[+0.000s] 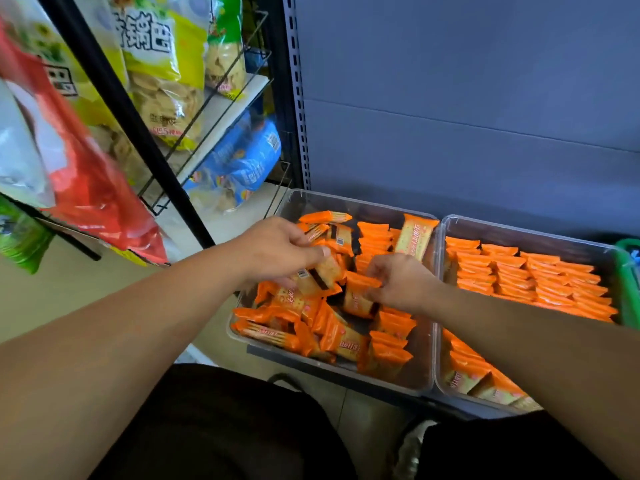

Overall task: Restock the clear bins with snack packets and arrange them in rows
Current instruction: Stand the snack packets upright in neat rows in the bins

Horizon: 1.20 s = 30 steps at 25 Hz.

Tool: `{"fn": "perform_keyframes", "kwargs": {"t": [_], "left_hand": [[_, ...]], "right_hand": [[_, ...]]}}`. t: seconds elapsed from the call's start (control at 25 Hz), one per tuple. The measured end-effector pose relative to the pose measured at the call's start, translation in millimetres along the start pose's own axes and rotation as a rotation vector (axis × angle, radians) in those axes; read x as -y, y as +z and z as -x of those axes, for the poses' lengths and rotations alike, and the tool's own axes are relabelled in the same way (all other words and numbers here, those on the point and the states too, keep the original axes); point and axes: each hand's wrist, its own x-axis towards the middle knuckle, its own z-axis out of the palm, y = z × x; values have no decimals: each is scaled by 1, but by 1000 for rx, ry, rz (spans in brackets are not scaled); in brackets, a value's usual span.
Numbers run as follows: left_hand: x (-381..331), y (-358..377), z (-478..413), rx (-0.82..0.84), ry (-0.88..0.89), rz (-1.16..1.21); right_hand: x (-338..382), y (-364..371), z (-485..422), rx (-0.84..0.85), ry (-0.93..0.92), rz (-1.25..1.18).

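Two clear bins stand side by side on a low shelf. The left bin holds a loose jumble of orange snack packets, with a short standing row at its back. The right bin is filled with orange packets in neat rows. My left hand hovers over the left bin and grips a few packets between thumb and fingers. My right hand pinches an orange packet just to the right of it, above the jumble.
A black wire rack at the left carries large bags of crackers in yellow and blue wrappers. A red and white bag hangs close at the upper left. A grey back panel rises behind the bins. A green basket edge borders the right bin.
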Motion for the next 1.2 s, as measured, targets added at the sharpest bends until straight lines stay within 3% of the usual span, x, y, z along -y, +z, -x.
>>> {"fn": "perform_keyframes", "kwargs": {"t": [0.16,0.36,0.44,0.6,0.76,0.84,0.96,1.04,1.08,1.2], "left_hand": [[3,2,-13,131,-8,-8],[5,8,-18,215,-36,-7],[6,8,-19,211,-41,18],[0,12,-23,193,-43,155],[-13,15,-26,230,-76,379],[-16,9,-32,101,-86,428],[-17,-1,-45,-264,-1,529],[-11,3,-50,-440,151,410],[-3,7,-53,-451,224,248],[23,20,-63,-301,239,-304]], "right_hand": [[-1,14,0,3,-10,271],[9,10,-3,4,46,312],[13,-3,-4,70,30,178],[14,-33,11,240,-156,-503],[5,-41,13,87,-73,-686],[-2,-43,10,-26,9,-667],[-11,-45,6,-154,98,-739],[-13,-43,4,-141,113,-795],[-13,-42,4,-122,116,-794],[-13,-38,6,-73,101,-753]]}}
